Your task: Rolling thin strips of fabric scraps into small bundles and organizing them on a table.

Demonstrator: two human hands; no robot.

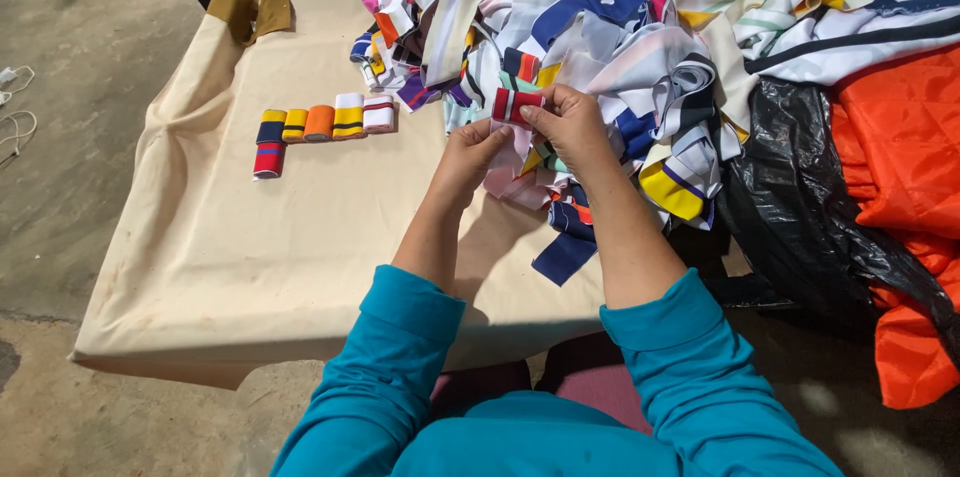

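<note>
Red striped band (515,104): pinched between both my hands, at the scrap pile's (640,27) near edge.
Right hand (572,124): clamped on it.
Left hand (470,152): holds its lower end.
Rolled bands (325,123): nine o'clock on table (300,237) (neatly rowed).

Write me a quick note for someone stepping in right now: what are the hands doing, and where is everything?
Left hand: supports the loose end of a striped fabric strip from below.
Right hand: pinches the red-and-white roll being wound from that strip.
Done: six finished rolls lie on the beige table cover, five in a row and a red one just below the row's left end.
Left: a large heap of unrolled strips lies beyond the hands; a black plastic bag and orange quilted fabric lie to the right.
</note>
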